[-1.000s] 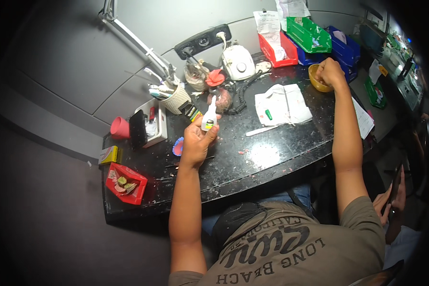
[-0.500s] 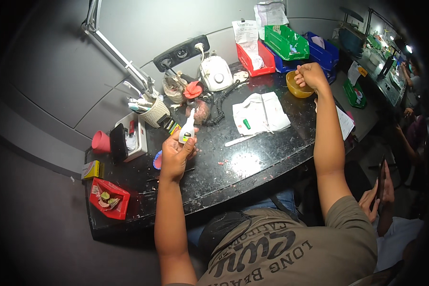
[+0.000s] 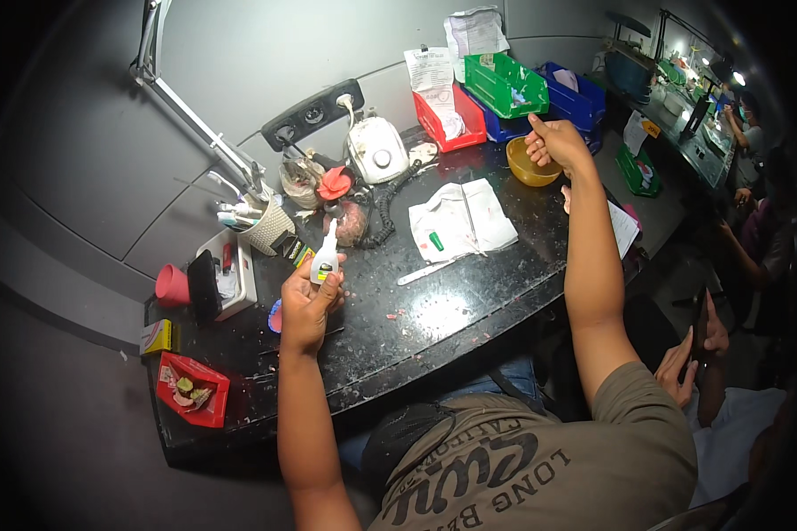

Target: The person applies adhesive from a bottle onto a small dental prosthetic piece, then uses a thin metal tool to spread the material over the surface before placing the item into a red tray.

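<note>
At nine o'clock on the counter (image 3: 496,310) stood a pink cup (image 3: 172,286), with a red bin (image 3: 214,409) of scraps at its six o'clock. The left hand's (image 3: 307,310) grip was clamped on a white bottle (image 3: 324,263), its nozzle pointing to twelve. At the bottle's three o'clock, a green cap (image 3: 436,241) lay on a white cloth (image 3: 494,223). A yellow bowl (image 3: 530,172) sat at the cloth's two o'clock. The right hand (image 3: 556,146) was by the bowl's two-o'clock rim, fingers curled; whether that grip was apart or together, I could not tell.
</note>
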Motion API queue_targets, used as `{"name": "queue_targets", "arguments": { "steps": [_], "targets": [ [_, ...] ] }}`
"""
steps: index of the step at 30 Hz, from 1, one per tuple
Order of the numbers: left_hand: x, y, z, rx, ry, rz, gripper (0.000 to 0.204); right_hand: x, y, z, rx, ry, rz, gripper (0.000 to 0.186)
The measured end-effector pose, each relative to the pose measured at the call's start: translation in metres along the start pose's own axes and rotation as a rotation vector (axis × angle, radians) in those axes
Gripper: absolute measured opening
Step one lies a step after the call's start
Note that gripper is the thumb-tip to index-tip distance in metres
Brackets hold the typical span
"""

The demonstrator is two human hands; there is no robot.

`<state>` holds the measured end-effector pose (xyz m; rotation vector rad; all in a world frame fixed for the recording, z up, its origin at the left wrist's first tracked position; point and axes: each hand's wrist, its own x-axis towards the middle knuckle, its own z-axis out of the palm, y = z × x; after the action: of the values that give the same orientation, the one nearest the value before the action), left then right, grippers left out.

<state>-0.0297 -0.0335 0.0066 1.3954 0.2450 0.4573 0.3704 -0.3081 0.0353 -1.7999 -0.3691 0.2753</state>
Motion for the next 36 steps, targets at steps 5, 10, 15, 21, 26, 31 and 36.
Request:
{"name": "queue_targets", "arguments": {
  "steps": [5, 10, 15, 21, 26, 31, 36],
  "targets": [
    [-0.0007, 0.0009, 0.0007, -0.004, 0.002, 0.0, 0.033, 0.0005, 0.0044, -0.0018, -0.02, -0.089, -0.064, 0.021],
    [0.0012, -0.0007, -0.0005, 0.002, -0.016, 0.006, 0.037, -0.003, 0.0034, -0.0068, 0.072, -0.121, -0.08, 0.033],
    [0.0008, -0.0004, 0.0002, -0.005, -0.022, 0.017, 0.035, -0.0011, 0.0045, -0.0074, 0.072, -0.121, -0.063, 0.032],
    [0.0003, -0.0015, 0.0, 0.001, -0.004, 0.004, 0.038, -0.0055, 0.0017, -0.005, 0.037, -0.115, -0.074, 0.029],
    [-0.0002, -0.0029, -0.0022, 0.004, 0.014, -0.008, 0.036, -0.0038, 0.0036, -0.004, 0.033, -0.089, -0.07, 0.026],
    [0.0004, -0.0031, -0.0026, 0.001, 0.0, 0.0, 0.035, -0.003, 0.0058, -0.0033, 0.05, -0.058, -0.092, 0.025],
    [0.0004, -0.0033, -0.0022, 0.001, 0.004, -0.004, 0.034, -0.003, 0.0056, -0.0022, 0.05, -0.048, -0.111, 0.025]
  ]
}}
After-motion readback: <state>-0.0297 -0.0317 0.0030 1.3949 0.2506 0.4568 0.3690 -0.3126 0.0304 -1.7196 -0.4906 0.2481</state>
